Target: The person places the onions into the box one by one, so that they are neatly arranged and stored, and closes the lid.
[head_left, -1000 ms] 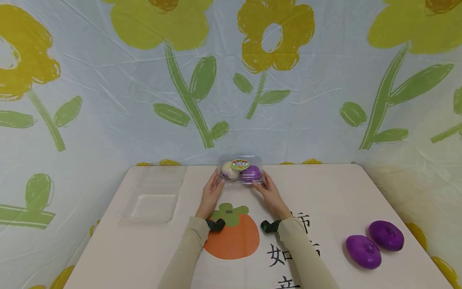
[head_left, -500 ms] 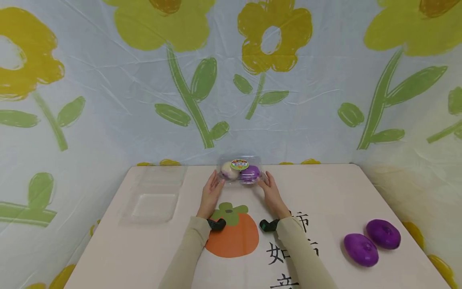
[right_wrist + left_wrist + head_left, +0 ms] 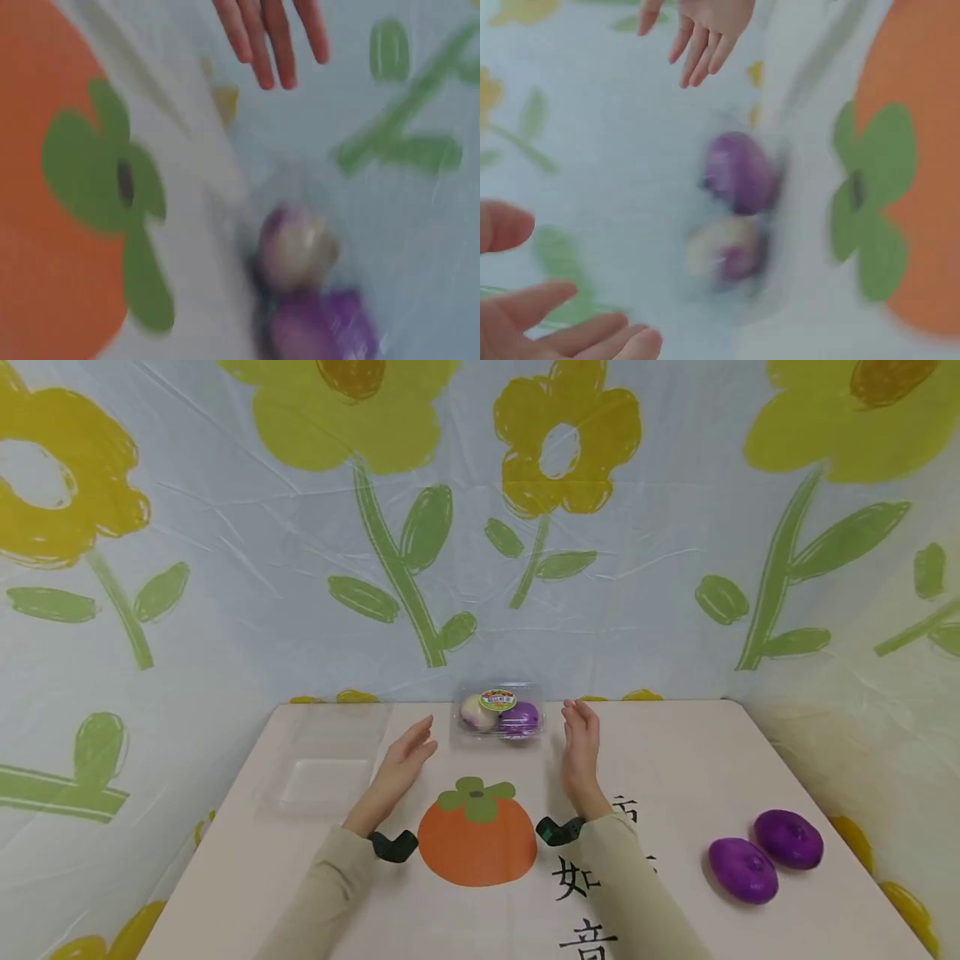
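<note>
A clear plastic box (image 3: 468, 690) stands at the table's back edge, its lid down with an oval label (image 3: 497, 700) on it. Inside are a cream-and-purple round vegetable (image 3: 477, 717) and a purple, onion-like one (image 3: 519, 720); both look blurred in the wrist views. My left hand (image 3: 397, 772) is held to the left of the box, apart from it, fingers loosely extended. On the other side my right hand (image 3: 582, 756) is raised with its fingers straight, also apart from the box. Neither hand holds anything.
Another clear plastic container (image 3: 330, 762) lies opened out at the left rear of the table. Two purple onion-like vegetables (image 3: 742, 870) sit side by side at the right. A persimmon print (image 3: 477, 843) marks the tablecloth. A flowered curtain (image 3: 637, 635) hangs behind the table.
Both hands have let go of the box and drawn apart, the left one back and to the left, the right one to the right. The box stays at the back edge.
</note>
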`<state>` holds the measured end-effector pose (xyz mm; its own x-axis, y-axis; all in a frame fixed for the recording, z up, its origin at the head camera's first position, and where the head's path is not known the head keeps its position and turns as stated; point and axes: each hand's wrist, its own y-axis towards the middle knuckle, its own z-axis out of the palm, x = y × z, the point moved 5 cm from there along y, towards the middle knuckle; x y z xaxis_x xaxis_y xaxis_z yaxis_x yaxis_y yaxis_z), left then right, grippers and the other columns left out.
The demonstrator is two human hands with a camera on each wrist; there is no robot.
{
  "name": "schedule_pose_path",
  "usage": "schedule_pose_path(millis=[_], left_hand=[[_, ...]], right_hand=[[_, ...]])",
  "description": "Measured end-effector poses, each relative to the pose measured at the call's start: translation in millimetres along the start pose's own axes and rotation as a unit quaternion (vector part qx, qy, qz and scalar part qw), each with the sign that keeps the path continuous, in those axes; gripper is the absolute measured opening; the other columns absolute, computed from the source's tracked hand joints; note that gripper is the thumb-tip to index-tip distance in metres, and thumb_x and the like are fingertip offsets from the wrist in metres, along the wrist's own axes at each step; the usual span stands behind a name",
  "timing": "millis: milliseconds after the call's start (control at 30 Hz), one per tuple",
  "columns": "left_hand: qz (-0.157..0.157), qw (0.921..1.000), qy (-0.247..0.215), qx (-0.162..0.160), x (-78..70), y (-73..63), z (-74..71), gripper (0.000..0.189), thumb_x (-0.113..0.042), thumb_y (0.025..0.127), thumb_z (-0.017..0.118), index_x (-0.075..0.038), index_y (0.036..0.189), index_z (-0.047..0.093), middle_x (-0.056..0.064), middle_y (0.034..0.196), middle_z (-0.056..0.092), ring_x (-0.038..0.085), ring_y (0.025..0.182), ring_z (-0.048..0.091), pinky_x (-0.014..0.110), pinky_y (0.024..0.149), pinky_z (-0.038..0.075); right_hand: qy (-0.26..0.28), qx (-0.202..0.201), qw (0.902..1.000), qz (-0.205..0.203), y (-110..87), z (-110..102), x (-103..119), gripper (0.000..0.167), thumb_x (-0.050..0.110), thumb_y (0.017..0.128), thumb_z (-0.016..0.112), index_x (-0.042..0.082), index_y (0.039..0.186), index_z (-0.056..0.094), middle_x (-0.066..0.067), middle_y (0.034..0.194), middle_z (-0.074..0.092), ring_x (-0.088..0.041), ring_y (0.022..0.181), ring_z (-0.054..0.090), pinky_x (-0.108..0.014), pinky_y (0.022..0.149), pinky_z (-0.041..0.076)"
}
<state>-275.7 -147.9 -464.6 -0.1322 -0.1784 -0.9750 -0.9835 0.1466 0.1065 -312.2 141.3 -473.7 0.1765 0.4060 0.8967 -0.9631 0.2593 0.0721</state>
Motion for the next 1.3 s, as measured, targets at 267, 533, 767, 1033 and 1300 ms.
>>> schedule_pose_path(millis=[267, 533, 767, 1033, 1300], left_hand=[[0.085, 0.9908, 0.099, -0.035, -35.7, -44.4, -85.8, 0.054, -0.016, 0.104, 0.052, -0.002, 0.153, 0.034, 0.017, 0.159, 0.030, 0.033, 0.148, 0.022, 0.032, 0.119, 0.023], [0.023, 0.9684, 0.191, -0.159, -8.3, -80.0, -171.7, 0.059, -0.027, 0.105, 0.049, -0.012, 0.157, 0.027, 0.019, 0.161, 0.024, 0.040, 0.148, 0.015, 0.063, 0.115, 0.015], [-0.067, 0.9760, 0.071, -0.195, 46.6, -105.9, -214.7, 0.070, -0.039, 0.106, 0.041, -0.005, 0.159, 0.010, 0.017, 0.164, 0.013, 0.023, 0.150, 0.016, 0.012, 0.112, 0.022], [-0.057, 0.9612, -0.219, -0.158, 70.7, -118.5, -206.6, 0.073, -0.021, 0.107, 0.044, 0.000, 0.157, -0.005, -0.002, 0.158, 0.029, -0.002, 0.137, 0.037, 0.027, 0.119, 0.014], [-0.082, 0.9553, -0.248, -0.138, 85.4, -117.8, -195.7, 0.074, -0.019, 0.106, 0.046, 0.001, 0.156, -0.005, 0.002, 0.165, 0.012, -0.006, 0.133, 0.040, 0.024, 0.114, 0.021]], right_hand=[[0.007, 0.111, 0.9927, -0.047, -48.5, 73, 16, 0.042, 0.007, 0.103, 0.041, -0.006, 0.143, 0.031, -0.022, 0.152, 0.033, -0.034, 0.143, 0.028, -0.040, 0.119, 0.019], [-0.042, 0.284, 0.9552, 0.072, -98.9, 134, -29, 0.064, 0.016, 0.103, 0.044, 0.009, 0.158, 0.011, -0.011, 0.165, 0.009, -0.028, 0.151, 0.007, -0.053, 0.121, 0.008], [-0.100, 0.397, 0.8902, 0.200, -140.6, 168, -79, 0.078, 0.036, 0.104, 0.045, 0.014, 0.159, -0.004, -0.008, 0.166, -0.007, -0.026, 0.152, -0.007, -0.059, 0.118, -0.002], [-0.098, 0.404, 0.8783, 0.236, -166.4, 188, -115, 0.080, 0.034, 0.104, 0.046, 0.003, 0.158, -0.005, -0.015, 0.165, -0.005, -0.031, 0.152, -0.004, -0.053, 0.120, 0.000], [-0.081, 0.404, 0.8775, 0.245, -173.1, 195, -121, 0.076, 0.035, 0.104, 0.044, 0.003, 0.158, 0.002, -0.014, 0.166, 0.002, -0.031, 0.152, 0.000, -0.054, 0.120, -0.001]])
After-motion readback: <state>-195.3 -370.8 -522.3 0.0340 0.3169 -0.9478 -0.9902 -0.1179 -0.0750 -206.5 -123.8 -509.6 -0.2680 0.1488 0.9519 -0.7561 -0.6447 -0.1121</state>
